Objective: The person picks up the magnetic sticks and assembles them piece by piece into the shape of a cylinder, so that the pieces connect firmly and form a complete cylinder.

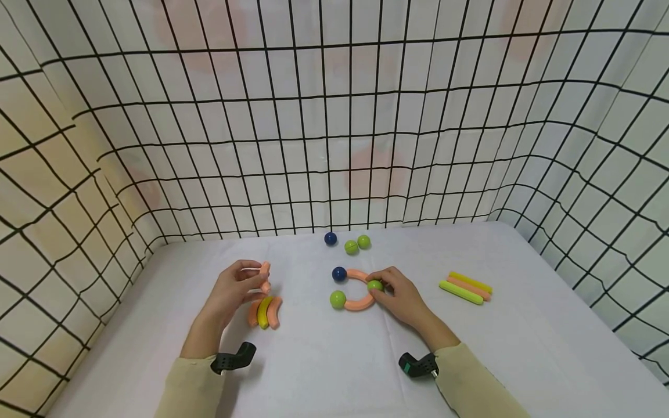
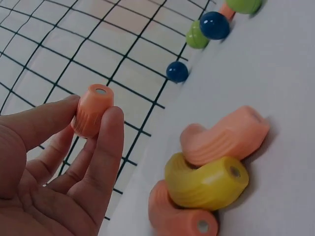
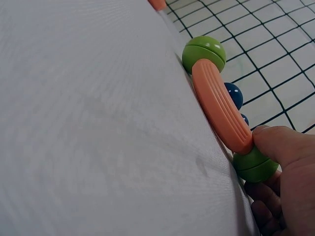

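Note:
My left hand (image 1: 230,293) pinches an orange curved magnetic rod (image 2: 92,110) between thumb and fingertips, held up off the table; its magnet end shows in the left wrist view. Just below lie two more orange curved rods (image 1: 274,313) with a yellow curved rod (image 1: 263,313) between them. At mid-table, my right hand (image 1: 403,297) holds a green ball (image 3: 256,166) by thumb and fingers. From that ball, two orange curved rods (image 3: 221,105) make an open ring, one ending at a blue ball (image 1: 339,274), the other at a green ball (image 1: 337,299).
Behind the ring sit a loose blue ball (image 1: 330,238) and two green balls (image 1: 351,247). To the right lie straight rods: yellow (image 1: 470,282), orange (image 1: 469,288) and lime green (image 1: 461,292). A black wire grid (image 1: 324,116) stands around the white table (image 1: 313,371).

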### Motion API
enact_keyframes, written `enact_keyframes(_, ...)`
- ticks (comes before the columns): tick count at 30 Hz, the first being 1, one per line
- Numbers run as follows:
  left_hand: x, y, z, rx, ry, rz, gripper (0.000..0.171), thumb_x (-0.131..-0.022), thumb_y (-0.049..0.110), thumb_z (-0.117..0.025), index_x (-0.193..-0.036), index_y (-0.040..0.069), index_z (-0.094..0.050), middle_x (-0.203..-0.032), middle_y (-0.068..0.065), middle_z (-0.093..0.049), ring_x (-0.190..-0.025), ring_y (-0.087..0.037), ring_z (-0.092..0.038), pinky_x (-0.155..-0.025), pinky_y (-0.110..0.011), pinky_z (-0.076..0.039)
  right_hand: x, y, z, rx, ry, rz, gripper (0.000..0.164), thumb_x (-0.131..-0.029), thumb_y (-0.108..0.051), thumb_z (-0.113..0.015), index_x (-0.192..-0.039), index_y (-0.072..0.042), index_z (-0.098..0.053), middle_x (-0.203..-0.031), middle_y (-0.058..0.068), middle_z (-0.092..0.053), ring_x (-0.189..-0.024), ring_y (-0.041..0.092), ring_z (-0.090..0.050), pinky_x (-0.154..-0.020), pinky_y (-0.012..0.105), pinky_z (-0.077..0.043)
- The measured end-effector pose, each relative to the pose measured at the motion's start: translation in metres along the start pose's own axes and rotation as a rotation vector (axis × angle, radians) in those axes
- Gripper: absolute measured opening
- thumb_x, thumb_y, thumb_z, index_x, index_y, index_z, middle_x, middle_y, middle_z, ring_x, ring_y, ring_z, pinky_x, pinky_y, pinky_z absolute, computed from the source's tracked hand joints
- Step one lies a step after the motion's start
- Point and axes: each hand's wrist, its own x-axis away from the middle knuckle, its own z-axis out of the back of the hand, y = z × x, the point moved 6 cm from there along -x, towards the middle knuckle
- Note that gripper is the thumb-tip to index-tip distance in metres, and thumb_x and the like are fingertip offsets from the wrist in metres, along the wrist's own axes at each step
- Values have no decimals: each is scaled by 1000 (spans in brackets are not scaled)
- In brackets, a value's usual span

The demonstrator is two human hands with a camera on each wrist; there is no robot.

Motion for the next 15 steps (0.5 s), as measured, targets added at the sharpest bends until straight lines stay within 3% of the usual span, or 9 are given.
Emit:
enact_keyframes(6,-3,-4,-14,47,-38,7,47,-94,23,-70,-132,5,-49,-126,-15,-63,-96,-19,-70,-84,-32,-60,0,0,0,2,-1,0,21,-94,-21,-69,-115,-24,-69,-108,-1,-60,-93,13,-53,-86,32,-48)
enact_keyframes(12,-6,-9,-25,95,-65,26,46,-93,25,-72,-129,6,-50,-128,-14,-69,-114,-30,-69,-84,-30,-59,0,-1,0,-11,1,2,21,-94,-20,-69,-115,-24,-69,-108,-1,-60,-94,13,-54,-87,32,-48)
enact_keyframes(15,-7,-11,-31,103,-80,32,47,-92,27,-72,-128,6,-51,-127,-13,-70,-107,-28,-71,-83,-28,-59,0,-1,0,-15,2,3,21,-94,-19,-69,-115,-24,-69,-108,-2,-60,-94,13,-54,-87,32,-48)
